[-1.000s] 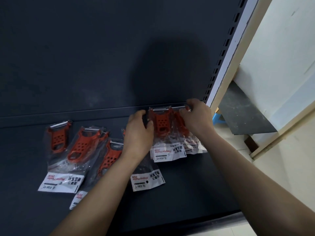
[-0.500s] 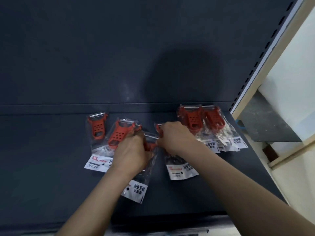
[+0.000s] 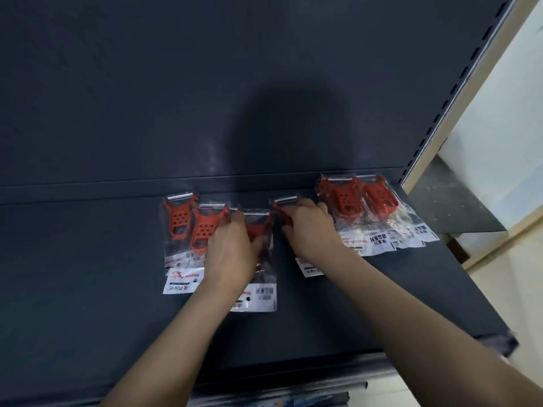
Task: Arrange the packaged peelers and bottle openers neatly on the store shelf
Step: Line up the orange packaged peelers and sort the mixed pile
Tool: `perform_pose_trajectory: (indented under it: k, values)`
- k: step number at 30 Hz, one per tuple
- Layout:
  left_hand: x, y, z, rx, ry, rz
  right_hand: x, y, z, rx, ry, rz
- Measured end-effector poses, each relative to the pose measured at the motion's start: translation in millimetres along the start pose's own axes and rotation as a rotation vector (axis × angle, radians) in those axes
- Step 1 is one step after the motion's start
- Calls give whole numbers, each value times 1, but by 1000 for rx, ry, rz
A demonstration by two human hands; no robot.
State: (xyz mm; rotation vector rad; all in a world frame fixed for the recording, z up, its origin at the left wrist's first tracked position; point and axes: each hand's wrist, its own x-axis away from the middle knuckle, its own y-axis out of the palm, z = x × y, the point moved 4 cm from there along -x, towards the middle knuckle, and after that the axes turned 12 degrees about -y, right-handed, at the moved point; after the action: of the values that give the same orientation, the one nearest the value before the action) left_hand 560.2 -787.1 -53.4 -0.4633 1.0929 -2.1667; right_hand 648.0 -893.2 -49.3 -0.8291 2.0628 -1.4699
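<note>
Dark shelf [image 3: 88, 289] under a plain dark back panel [image 3: 176, 83], slotted post [image 3: 458, 83] along the right edge. Judged about a third done: right pair [image 3: 342, 201] of peeler packets already set against the back panel, overlapping side by side, white labels toward the front. Left to do: four more, lying further forward and out of line. Left pair [image 3: 202, 230] overlapped and slightly askew, near the back but not against it. Middle packet [image 3: 260, 230] furthest forward, gripped by the left hand [image 3: 232, 251], fingers curled at its top corner and thumb pressed on its face. Fourth packet [image 3: 283, 204] just right of that, mostly covered and grasped by the right hand [image 3: 308, 230], fingers curled round the red handle, only the steel blade end showing. Hands close together, not touching. All packets alike: red perforated peeler in a crinkly clear sleeve, white printed card at the bottom. Light and slippery by the look, likely to slide when nudged. No bottle openers in sight.
</note>
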Motion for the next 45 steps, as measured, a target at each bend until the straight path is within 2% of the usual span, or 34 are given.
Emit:
perform_pose_trajectory:
  k: [3, 5, 7, 9, 12, 20, 25, 34, 39, 45]
  values:
    - [-2, -6, -2, 55, 39, 54, 5, -10, -17, -115, -11, 77]
    - [-6, -16, -9, -32, 49, 183, 4, -8, -28, -167, 25, 48]
    - [-12, -24, -21, -190, -42, 238, 2, -1, -36, -142, 58, -9]
    - [-15, -27, -34, -291, -128, 168, 1, 7, -43, -89, 76, -52]
    - [-15, -26, -42, -229, -130, 83, -1, 14, -50, -45, 101, -55]
    - [-15, -34, -47, -79, -150, 99, -1, 4, -58, -99, 118, 27]
    - [-12, -31, -40, -132, -131, 90, -3, -17, -39, -10, 171, 133]
    - [-10, -26, -38, -308, -151, -32, -3, -2, -9, 66, 243, 68]
    - [-10, -16, -26, -268, -84, -80, -1, 1, -7, 90, 213, 54]
    - [-11, 1, -4, -264, -41, -48, -5, -1, -1, 114, 209, 104]
